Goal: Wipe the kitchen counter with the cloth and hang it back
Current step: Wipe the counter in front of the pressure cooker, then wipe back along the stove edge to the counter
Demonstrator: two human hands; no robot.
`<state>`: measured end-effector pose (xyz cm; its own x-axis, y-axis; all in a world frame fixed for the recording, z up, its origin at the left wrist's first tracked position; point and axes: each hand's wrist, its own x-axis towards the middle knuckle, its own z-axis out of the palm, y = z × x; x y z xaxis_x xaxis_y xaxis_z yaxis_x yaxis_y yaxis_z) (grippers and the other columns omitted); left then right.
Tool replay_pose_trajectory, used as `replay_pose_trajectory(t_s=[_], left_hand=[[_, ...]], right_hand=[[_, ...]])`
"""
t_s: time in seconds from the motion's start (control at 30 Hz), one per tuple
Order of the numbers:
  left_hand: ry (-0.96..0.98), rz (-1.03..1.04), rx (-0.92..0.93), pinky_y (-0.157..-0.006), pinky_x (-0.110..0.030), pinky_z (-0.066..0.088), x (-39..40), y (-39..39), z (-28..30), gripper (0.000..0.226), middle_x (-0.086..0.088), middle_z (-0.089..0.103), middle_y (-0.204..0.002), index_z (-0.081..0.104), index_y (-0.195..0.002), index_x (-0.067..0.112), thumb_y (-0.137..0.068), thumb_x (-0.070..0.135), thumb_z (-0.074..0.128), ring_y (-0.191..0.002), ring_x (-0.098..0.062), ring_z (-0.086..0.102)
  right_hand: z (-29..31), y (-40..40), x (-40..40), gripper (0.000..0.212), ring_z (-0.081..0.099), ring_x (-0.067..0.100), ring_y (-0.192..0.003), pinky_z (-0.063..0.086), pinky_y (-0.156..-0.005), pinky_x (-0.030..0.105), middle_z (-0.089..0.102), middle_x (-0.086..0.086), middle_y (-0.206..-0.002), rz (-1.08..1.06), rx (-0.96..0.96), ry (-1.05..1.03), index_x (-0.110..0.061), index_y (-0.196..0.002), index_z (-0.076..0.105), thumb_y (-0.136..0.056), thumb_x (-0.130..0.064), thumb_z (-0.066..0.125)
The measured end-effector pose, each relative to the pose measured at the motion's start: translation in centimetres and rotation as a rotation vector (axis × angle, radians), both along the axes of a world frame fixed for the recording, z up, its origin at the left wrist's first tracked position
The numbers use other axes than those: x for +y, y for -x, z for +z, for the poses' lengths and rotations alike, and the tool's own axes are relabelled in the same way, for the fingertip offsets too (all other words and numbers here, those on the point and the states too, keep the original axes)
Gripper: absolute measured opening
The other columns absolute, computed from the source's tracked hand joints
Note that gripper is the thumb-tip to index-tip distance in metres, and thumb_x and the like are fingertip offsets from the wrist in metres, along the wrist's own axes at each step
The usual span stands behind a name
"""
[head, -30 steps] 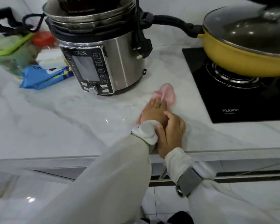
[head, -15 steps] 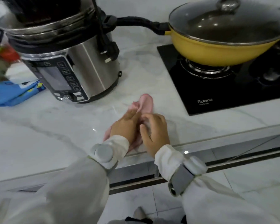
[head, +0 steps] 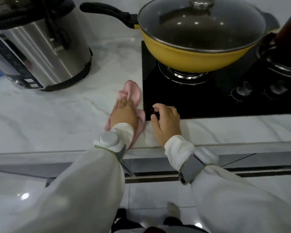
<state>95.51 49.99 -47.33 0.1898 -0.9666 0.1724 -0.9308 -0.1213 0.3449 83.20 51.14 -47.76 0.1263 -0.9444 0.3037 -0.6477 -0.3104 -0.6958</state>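
Pink and crumpled, the soft cloth (head: 132, 94) is lying on the white marble counter (head: 57, 125), its edge just beside the black glass stove top (head: 200, 98). The left hand (head: 123, 113) is pressing flat on the cloth, fingers stretched forward. The right hand (head: 165, 122) is resting apart from it, empty, curled fingers touching the stove top's near corner. A yellow lidded pan (head: 191, 56) is sitting on the burner, and a steel electric cooker (head: 45, 52) is standing to the left.
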Motion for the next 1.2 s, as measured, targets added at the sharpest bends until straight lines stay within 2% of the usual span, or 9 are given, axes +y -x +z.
replay_pose_trajectory(t_s=[0.23,0.4,0.53,0.63,0.73,0.83,0.97,1.07,1.2], left_hand=[[-0.472,0.193,-0.103,-0.114,-0.046,0.026,4.4,7.5,0.6,0.065,-0.028,0.012,-0.156,0.013,-0.149,-0.006,-0.100,0.032,0.030,-0.147,-0.037,0.009],[-0.604,-0.031,-0.195,-0.119,-0.050,0.005,4.1,13.6,1.1,0.076,-0.042,0.007,-0.150,0.004,-0.147,-0.013,-0.099,0.034,0.038,-0.143,-0.051,0.003],[-0.539,-0.219,-0.243,-0.117,-0.052,0.012,4.0,16.2,1.7,0.075,-0.041,0.017,-0.148,0.013,-0.145,-0.015,-0.098,0.033,0.045,-0.141,-0.052,0.014],[-0.434,-0.305,-0.062,-0.109,-0.041,0.034,4.7,15.8,2.1,0.057,-0.023,0.037,-0.147,0.033,-0.143,0.001,-0.093,0.025,0.048,-0.135,-0.039,0.038],[-0.316,-0.155,0.050,-0.082,-0.034,0.051,2.8,10.9,1.9,0.034,-0.004,0.064,-0.114,0.054,-0.120,0.022,-0.086,0.025,0.055,-0.100,-0.030,0.063],[-0.370,0.028,-0.023,-0.072,-0.022,0.054,0.8,1.9,-0.8,0.058,0.023,0.065,-0.102,0.053,-0.116,0.049,-0.059,0.053,0.068,-0.087,-0.010,0.066],[-0.342,0.437,0.123,-0.078,-0.030,0.050,3.1,-6.7,0.6,0.041,0.005,0.070,-0.115,0.065,-0.114,0.034,-0.077,0.050,0.058,-0.100,-0.027,0.065],[-0.333,0.629,0.151,-0.113,-0.052,0.024,5.0,-4.0,0.6,0.057,-0.010,0.039,-0.149,0.039,-0.145,0.023,-0.096,0.051,0.034,-0.140,-0.030,0.031],[-0.307,0.463,-0.057,-0.115,-0.057,0.004,6.1,6.2,-1.5,0.067,-0.011,0.003,-0.162,0.006,-0.155,0.018,-0.098,0.049,0.021,-0.149,-0.028,0.002]], right_hand=[[0.4,5.0,-0.1,0.036,0.047,0.031,-0.105,0.034,-0.091,0.042,0.065,0.009,-0.105,0.023,-0.055,0.012,-0.009,-0.109,0.053,-0.082,-0.026,0.035],[0.4,7.8,-1.2,0.043,0.049,0.031,-0.100,0.038,-0.091,0.045,0.064,0.011,-0.100,-0.035,-0.170,-0.014,-0.009,-0.107,0.053,-0.078,-0.034,0.033],[0.6,11.0,-2.6,0.036,0.048,0.031,-0.101,0.036,-0.093,0.044,0.063,0.011,-0.100,-0.167,-0.218,-0.054,-0.009,-0.108,0.052,-0.080,-0.027,0.040],[1.1,11.0,-2.7,0.038,0.048,0.031,-0.103,0.036,-0.093,0.043,0.063,0.010,-0.099,-0.206,-0.266,-0.059,-0.008,-0.109,0.052,-0.080,-0.029,0.038],[1.6,10.0,-2.7,0.041,0.052,0.033,-0.100,0.040,-0.091,0.053,0.062,0.006,-0.096,-0.149,-0.247,-0.020,-0.009,-0.108,0.052,-0.080,-0.034,0.035],[1.7,9.4,-2.7,0.044,0.054,0.033,-0.096,0.042,-0.087,0.054,0.064,0.010,-0.095,-0.111,-0.220,0.011,-0.010,-0.106,0.052,-0.078,-0.037,0.032],[1.8,8.8,-2.6,0.038,0.053,0.033,-0.097,0.041,-0.089,0.053,0.064,0.011,-0.097,-0.074,-0.180,0.006,-0.008,-0.108,0.052,-0.082,-0.030,0.035],[1.8,8.5,-2.3,0.043,0.054,0.034,-0.096,0.043,-0.087,0.053,0.064,0.011,-0.097,-0.032,-0.156,0.023,-0.008,-0.108,0.053,-0.082,-0.034,0.031],[1.5,8.6,-2.1,0.037,0.051,0.035,-0.101,0.040,-0.090,0.053,0.064,0.013,-0.101,-0.020,-0.133,-0.005,-0.007,-0.109,0.053,-0.082,-0.026,0.037]])
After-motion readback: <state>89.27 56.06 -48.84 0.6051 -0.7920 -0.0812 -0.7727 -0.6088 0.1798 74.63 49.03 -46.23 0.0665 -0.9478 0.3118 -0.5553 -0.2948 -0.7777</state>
